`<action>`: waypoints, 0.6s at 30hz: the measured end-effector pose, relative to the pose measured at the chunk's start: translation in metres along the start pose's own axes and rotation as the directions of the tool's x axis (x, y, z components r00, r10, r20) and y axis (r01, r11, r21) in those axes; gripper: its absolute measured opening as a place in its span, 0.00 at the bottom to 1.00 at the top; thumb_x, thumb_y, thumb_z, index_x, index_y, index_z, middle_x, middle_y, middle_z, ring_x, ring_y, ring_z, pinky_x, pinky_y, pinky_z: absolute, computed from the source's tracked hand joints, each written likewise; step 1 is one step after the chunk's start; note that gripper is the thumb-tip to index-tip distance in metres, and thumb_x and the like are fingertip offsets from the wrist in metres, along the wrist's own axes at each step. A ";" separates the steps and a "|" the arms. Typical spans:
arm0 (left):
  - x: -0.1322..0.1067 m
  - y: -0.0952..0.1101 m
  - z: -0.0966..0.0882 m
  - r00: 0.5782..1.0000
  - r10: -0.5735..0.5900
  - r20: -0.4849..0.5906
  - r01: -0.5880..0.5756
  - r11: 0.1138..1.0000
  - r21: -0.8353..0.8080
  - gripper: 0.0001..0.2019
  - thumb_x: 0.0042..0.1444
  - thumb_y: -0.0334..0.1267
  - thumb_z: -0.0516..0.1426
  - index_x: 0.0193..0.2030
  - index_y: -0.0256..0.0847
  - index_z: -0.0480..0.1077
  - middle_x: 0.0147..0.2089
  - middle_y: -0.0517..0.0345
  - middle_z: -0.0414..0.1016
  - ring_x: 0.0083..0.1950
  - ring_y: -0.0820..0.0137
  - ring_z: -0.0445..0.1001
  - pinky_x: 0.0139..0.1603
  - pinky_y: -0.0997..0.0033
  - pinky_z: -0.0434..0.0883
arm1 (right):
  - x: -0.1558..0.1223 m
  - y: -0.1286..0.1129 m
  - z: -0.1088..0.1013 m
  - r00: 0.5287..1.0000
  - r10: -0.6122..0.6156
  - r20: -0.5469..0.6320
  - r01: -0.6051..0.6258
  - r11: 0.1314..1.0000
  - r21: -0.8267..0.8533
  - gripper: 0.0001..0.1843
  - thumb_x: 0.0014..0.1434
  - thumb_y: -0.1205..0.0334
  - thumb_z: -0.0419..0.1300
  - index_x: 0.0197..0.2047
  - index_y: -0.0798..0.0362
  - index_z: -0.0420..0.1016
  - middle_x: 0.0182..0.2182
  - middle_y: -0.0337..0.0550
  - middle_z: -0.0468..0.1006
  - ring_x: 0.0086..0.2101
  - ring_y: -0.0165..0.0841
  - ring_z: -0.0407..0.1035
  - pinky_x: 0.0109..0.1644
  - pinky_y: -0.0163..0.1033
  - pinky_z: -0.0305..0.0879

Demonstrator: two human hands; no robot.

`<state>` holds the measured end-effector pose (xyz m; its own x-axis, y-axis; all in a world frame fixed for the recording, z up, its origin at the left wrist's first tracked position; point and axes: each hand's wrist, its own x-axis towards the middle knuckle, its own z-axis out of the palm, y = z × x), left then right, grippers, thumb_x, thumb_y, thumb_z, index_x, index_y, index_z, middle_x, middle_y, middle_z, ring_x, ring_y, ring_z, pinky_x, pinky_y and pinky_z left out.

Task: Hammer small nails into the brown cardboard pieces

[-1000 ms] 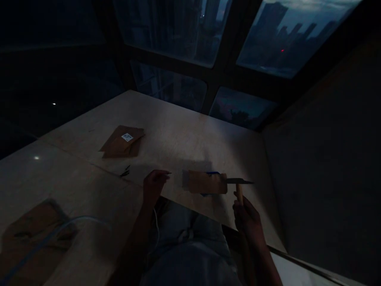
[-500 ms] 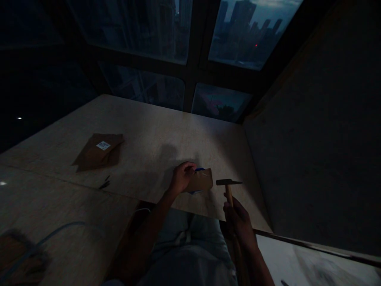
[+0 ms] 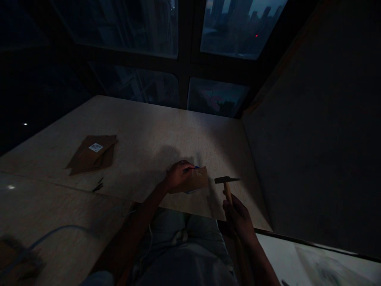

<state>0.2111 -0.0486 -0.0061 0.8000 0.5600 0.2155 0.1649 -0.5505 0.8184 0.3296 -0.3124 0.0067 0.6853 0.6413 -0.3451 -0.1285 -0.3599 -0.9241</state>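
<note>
A brown piece that looks like cardboard (image 3: 195,182) lies near the front edge of the pale board, with a bit of blue (image 3: 196,167) showing at its far edge. My left hand (image 3: 178,174) rests over its left part, fingertips drawn together beside the blue. Whatever sits between those fingertips is too dark and small to make out. To the right, my right hand (image 3: 238,214) is wrapped round the wooden handle of a hammer (image 3: 226,180). The hammer head is raised beside the brown piece, apart from it.
Brown paper packets with a white label (image 3: 95,147) lie at the left. Small dark pieces (image 3: 97,186) are near the board's seam (image 3: 56,184). A pale blue cable (image 3: 64,227) curves at the lower left. Windows (image 3: 125,24) rise behind; a dark wall (image 3: 312,139) stands right.
The view has shifted slightly, so the packets and brown piece appear further left. My left hand has moved left with its forearm. The hammer stays raised in my right hand.
</note>
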 end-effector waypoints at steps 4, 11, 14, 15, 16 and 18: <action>-0.002 -0.004 0.002 1.000 0.012 0.023 -0.014 0.998 0.061 0.09 0.57 0.33 0.60 0.42 0.45 0.80 0.43 0.54 0.82 0.47 0.64 0.79 0.52 0.62 0.74 | 0.003 -0.001 0.001 0.999 -0.029 -0.030 0.028 0.999 -0.023 0.32 0.54 0.41 0.65 0.56 0.54 0.77 0.21 0.35 0.69 0.21 0.30 0.62 0.21 0.33 0.57; -0.010 -0.007 0.009 0.997 0.021 -0.068 -0.012 0.993 0.120 0.08 0.57 0.34 0.61 0.42 0.47 0.80 0.42 0.54 0.81 0.47 0.63 0.78 0.52 0.61 0.73 | 0.003 0.003 0.005 1.000 -0.009 -0.014 0.009 1.000 0.021 0.32 0.54 0.43 0.65 0.56 0.55 0.77 0.22 0.35 0.70 0.21 0.29 0.62 0.22 0.33 0.58; -0.012 -0.008 0.013 0.996 0.033 -0.081 -0.022 0.991 0.135 0.09 0.57 0.32 0.61 0.42 0.47 0.80 0.41 0.54 0.81 0.46 0.63 0.78 0.51 0.61 0.73 | 0.003 0.006 0.004 1.000 -0.005 0.000 0.005 0.999 0.035 0.32 0.54 0.43 0.65 0.56 0.54 0.76 0.21 0.33 0.68 0.20 0.29 0.60 0.21 0.32 0.56; -0.013 -0.009 0.014 0.996 0.027 -0.090 -0.014 0.990 0.139 0.09 0.57 0.32 0.60 0.42 0.47 0.80 0.41 0.54 0.81 0.46 0.63 0.78 0.51 0.62 0.73 | 0.003 0.006 0.004 1.000 -0.008 0.002 0.008 0.999 0.034 0.31 0.54 0.43 0.65 0.56 0.54 0.76 0.21 0.33 0.68 0.21 0.29 0.60 0.21 0.32 0.56; -0.014 -0.009 0.016 0.995 0.017 -0.102 -0.002 0.990 0.143 0.09 0.57 0.33 0.60 0.42 0.47 0.80 0.41 0.54 0.81 0.45 0.63 0.78 0.51 0.62 0.73 | 0.003 0.005 0.004 1.000 -0.007 0.006 0.007 0.999 0.032 0.31 0.54 0.43 0.65 0.56 0.53 0.76 0.21 0.33 0.68 0.21 0.29 0.61 0.21 0.32 0.56; -0.015 -0.010 0.018 0.992 -0.011 -0.126 0.031 0.988 0.154 0.09 0.57 0.33 0.60 0.43 0.47 0.80 0.42 0.54 0.81 0.45 0.62 0.78 0.51 0.62 0.73 | 0.003 0.002 0.004 1.000 0.002 0.011 -0.002 1.000 0.029 0.31 0.55 0.43 0.65 0.56 0.53 0.76 0.21 0.33 0.67 0.21 0.29 0.60 0.21 0.32 0.55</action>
<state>0.2073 -0.0627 -0.0270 0.7192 0.6396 0.2714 0.2764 -0.6218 0.7328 0.3283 -0.3089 0.0031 0.6771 0.6479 -0.3488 -0.1511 -0.3415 -0.9277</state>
